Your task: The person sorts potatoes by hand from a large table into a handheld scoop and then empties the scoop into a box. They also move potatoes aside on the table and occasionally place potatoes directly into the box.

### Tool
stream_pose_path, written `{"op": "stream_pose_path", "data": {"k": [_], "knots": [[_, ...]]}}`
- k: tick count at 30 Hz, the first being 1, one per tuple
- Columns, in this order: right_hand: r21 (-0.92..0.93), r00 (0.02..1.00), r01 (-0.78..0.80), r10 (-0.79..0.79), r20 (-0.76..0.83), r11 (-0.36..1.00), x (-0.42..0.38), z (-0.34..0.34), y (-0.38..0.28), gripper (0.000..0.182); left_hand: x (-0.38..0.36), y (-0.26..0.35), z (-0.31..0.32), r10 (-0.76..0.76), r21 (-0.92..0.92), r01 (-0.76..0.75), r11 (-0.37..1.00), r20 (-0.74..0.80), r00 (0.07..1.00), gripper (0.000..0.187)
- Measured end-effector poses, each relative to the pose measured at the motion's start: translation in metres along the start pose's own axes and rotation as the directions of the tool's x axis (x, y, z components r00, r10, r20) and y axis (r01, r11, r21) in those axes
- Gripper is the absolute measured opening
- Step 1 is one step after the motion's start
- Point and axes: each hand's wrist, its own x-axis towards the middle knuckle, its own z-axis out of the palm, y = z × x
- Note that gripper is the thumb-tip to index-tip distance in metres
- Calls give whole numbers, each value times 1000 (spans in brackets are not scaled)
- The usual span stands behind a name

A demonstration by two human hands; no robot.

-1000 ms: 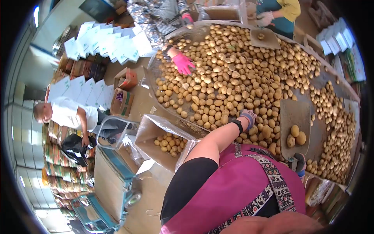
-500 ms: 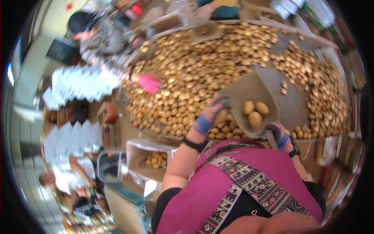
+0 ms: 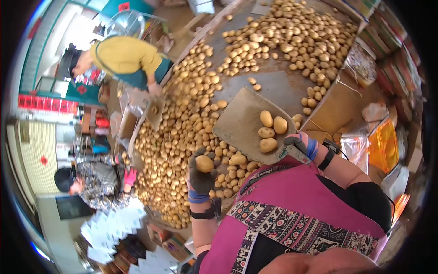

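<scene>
If the right hand (image 3: pixel 299 142), fingers apparently clamped on the scoop (image 3: pixel 242 114), tilts it, 4 potatoes (image 3: pixel 266 132) could roll off. The left hand (image 3: pixel 200 179) has fingers closed around 1 potato (image 3: pixel 204 164).

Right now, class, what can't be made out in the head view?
In the head view:
- Part of the left hand: hidden behind the potato it holds.
- Part of the scoop's grip: covered by the right hand.
- The table's far end: cut off by the top edge.
- Any print on the white cartons: too small to read.
</scene>
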Motion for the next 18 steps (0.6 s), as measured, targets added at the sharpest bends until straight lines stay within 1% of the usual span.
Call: {"op": "stream_pose_path", "data": {"k": [1,2,3,4,5,6,8,9,10,11,12,13,14,15,16,17,18], "knots": [[141,997,-55,62,-51,988,-12,10,-24,26,5,-4,19,13,222,-12,975,-2,1000,58],[285,988,-98,128,-88,954,-23,19,-45,36,9,-8,35,-21,324,-3,946,72,997,50],[299,987,-76,115,-116,951,-32,29,-62,36,9,-10,59,-33,446,-32,894,137,990,45],[493,996,-14,53,-67,870,-40,39,-76,47,10,-13,78,-52,557,-70,828,201,978,39],[664,999,39,-26,-29,746,-44,46,-83,59,17,-20,88,-91,600,-95,794,272,958,34],[670,998,68,-40,-58,739,-48,49,-84,59,23,-24,103,-132,676,-191,712,396,909,33],[718,981,125,-194,15,685,-56,52,-85,72,28,-40,135,-185,736,-150,660,353,917,34],[733,966,184,-257,-13,655,-63,55,-81,71,32,-46,147,-212,740,-157,654,379,901,34],[756,962,193,-274,-18,626,-70,60,-86,73,35,-52,159,-264,586,-4,810,370,891,35],[736,957,209,-289,-19,644,-78,57,-80,73,38,-59,172,-327,401,170,900,367,871,37],[714,953,228,-303,-24,661,-86,53,-73,74,37,-65,183,-366,420,187,888,397,842,37],[672,945,304,-303,-123,676,-94,57,-70,72,34,-69,192,-374,403,180,897,476,796,41],[604,958,286,-234,-166,744,-102,54,-64,67,30,-71,201,-378,383,178,906,548,746,48],[640,973,227,-150,-173,734,-113,52,-64,65,23,-70,212,-370,447,83,891,606,704,57],[679,983,164,-65,-169,715,-122,51,-64,63,9,-66,226,-294,496,-91,864,643,707,56],[679,976,198,-76,-205,707,-131,52,-62,63,-10,-64,243,-94,435,-358,826,734,672,51],[716,968,241,-109,-226,656,-136,54,-59,60,-24,-65,254,104,337,-601,724,809,578,46]]}}
